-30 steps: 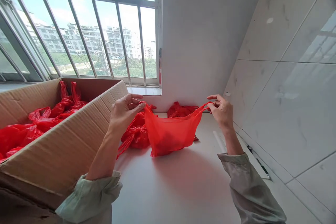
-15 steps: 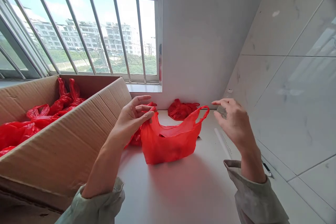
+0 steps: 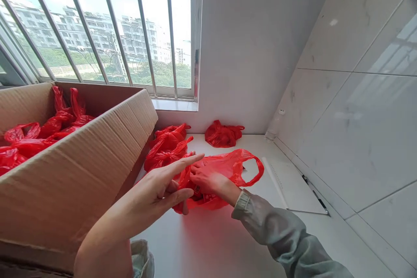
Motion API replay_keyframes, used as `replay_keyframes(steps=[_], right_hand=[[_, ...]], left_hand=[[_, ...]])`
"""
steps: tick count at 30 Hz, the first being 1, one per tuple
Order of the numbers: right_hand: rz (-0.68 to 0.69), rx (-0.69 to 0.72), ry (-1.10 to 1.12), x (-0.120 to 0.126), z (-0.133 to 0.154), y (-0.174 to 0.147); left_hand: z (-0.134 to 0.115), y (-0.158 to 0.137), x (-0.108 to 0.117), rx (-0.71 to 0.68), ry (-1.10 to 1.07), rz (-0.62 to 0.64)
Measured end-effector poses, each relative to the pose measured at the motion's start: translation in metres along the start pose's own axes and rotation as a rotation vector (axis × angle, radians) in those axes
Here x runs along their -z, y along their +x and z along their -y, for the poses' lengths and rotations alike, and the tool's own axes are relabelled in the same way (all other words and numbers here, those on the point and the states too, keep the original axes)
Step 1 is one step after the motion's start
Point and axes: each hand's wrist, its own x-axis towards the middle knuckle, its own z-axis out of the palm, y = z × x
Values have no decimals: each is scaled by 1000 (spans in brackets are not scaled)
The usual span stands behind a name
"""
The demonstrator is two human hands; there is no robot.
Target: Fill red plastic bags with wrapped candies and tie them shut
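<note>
Down inside the bag (image 3: pixel 233 163) on the tabletop (image 3: pixel 224 243) has gone my right hand (image 3: pixel 208 179), just beside my left hand (image 3: pixel 163 184), both grips unclear to me; limp, light-looking plastic, probably best lifted by its handles.

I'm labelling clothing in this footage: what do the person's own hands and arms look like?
The left hand and right hand are bare; no glove, ring or watch shows. The right sleeve is loose, wrinkled grey-green cloth with a gathered cuff. The left sleeve, also greyish green, shows only in part.
</note>
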Motion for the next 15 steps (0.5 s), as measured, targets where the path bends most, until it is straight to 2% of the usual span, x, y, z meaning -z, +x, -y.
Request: replay_keyframes(steps=[2, 5, 9, 12, 15], right_hand=[[75, 3, -72, -3, -4, -1], [136, -39, -111, 10, -9, -8], [111, -143, -142, 24, -14, -15], [73, -190, -158, 16, -13, -18], [100, -138, -123, 8, -9, -26]], left_hand=[[3, 0, 3, -4, 16, -25], [4, -1, 6, 6, 7, -3], [-3, -3, 6, 5, 19, 8], [-6, -1, 4, -34, 4, -6], [-3, 5, 1, -53, 23, -72]])
